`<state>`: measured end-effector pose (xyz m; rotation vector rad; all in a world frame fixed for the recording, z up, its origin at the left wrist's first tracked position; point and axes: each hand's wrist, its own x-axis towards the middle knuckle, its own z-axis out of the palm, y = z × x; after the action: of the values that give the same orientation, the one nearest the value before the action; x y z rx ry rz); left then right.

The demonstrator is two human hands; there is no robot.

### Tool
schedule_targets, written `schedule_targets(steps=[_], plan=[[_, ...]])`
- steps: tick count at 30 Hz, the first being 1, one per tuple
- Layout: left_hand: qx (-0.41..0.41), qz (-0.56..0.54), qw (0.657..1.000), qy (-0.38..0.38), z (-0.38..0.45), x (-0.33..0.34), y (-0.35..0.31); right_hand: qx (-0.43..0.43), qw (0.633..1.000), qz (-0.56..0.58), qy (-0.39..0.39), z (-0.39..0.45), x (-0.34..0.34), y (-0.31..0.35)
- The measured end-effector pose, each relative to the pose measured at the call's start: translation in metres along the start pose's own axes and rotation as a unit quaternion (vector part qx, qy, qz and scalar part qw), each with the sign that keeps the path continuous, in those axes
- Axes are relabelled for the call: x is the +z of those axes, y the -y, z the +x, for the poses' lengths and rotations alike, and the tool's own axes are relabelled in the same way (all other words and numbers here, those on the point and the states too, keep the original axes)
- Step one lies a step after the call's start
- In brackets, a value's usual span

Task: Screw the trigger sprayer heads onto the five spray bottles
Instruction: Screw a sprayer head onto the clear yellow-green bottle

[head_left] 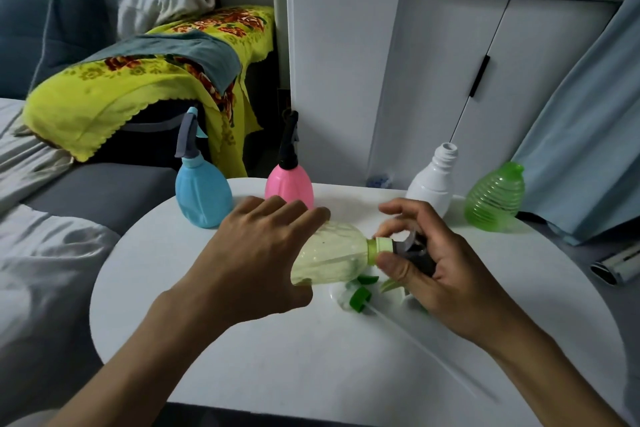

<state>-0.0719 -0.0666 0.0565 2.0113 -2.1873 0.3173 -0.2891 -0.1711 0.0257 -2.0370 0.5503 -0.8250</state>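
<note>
Centre of the round white counter: the left hand wraps over the body of a pale yellow-green translucent plastic bottle lying on its side, neck pointing to three o'clock, fingers curled across its top. At the neck, the right hand grips a dark grey trigger sprayer head, with thumb and forefinger pinching its light green collar, which sits right against the bottle mouth. Just under the bottle, at six o'clock from the neck, small bright green plastic sprayer parts lie on the counter, partly hidden by the right hand, and a thin clear dip tube runs away toward five o'clock. Up at eleven o'clock stands a sky-blue plastic spray bottle with a grey-and-blue sprayer head on it. Beside it at twelve o'clock stands a pink plastic spray bottle, black sprayer head on it too. Over at two o'clock a white plastic bottle stands with its threaded neck open, and farther right a ribbed green translucent bottle leans at the counter's edge, also uncapped. Behind, a yellow floral cloth drapes over furniture, and white cabinet doors fill the back wall.
</note>
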Motion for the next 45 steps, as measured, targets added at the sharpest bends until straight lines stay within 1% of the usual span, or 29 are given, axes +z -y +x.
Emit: schedule_targets(steps=[4,8,12,17,23,26,29,31,34,38,42,43,44,45], plan=[[-0.010,0.002,1.000,-0.009,0.001,-0.001,0.000,-0.010,1.000,0.006,-0.016,0.002,-0.001,0.001],[0.001,-0.001,1.000,-0.019,0.001,0.001,-0.003,0.014,0.999,0.021,-0.039,0.003,-0.001,0.003],[-0.005,-0.002,1.000,-0.015,0.002,0.003,-0.002,0.002,0.999,-0.001,-0.034,0.003,-0.001,0.002],[-0.003,-0.006,1.000,-0.025,0.003,0.004,-0.005,0.008,0.998,-0.004,-0.062,0.004,-0.002,0.003],[-0.012,-0.004,1.000,-0.029,0.004,0.005,-0.003,-0.001,0.999,0.000,-0.041,0.003,-0.001,0.002],[-0.009,-0.008,0.999,-0.035,0.004,0.006,-0.004,0.004,0.998,0.012,-0.058,0.005,-0.002,0.003],[-0.001,-0.004,0.999,-0.034,0.004,0.007,-0.006,0.019,0.997,-0.014,-0.068,0.005,-0.002,0.004],[-0.002,-0.003,1.000,-0.031,0.005,0.007,-0.004,0.026,0.998,-0.002,-0.056,0.004,-0.001,0.002],[-0.001,-0.002,0.999,-0.045,0.006,0.007,-0.002,0.002,0.999,-0.008,-0.042,0.003,-0.002,0.001],[0.005,-0.017,0.998,-0.065,0.005,0.010,-0.002,0.018,0.998,-0.012,-0.066,0.005,-0.005,0.001],[0.009,-0.035,0.998,-0.060,0.004,0.017,0.000,0.030,0.996,-0.041,-0.068,0.003,0.000,0.002],[0.004,-0.041,0.998,-0.047,0.004,0.019,0.001,0.046,0.997,-0.005,-0.065,0.004,-0.001,0.003],[-0.007,-0.059,0.998,-0.032,0.004,0.020,0.002,0.073,0.993,0.069,-0.058,0.005,-0.004,0.004],[-0.027,-0.097,0.995,-0.017,0.004,0.020,0.005,0.111,0.977,0.179,-0.042,0.007,-0.010,0.005]])
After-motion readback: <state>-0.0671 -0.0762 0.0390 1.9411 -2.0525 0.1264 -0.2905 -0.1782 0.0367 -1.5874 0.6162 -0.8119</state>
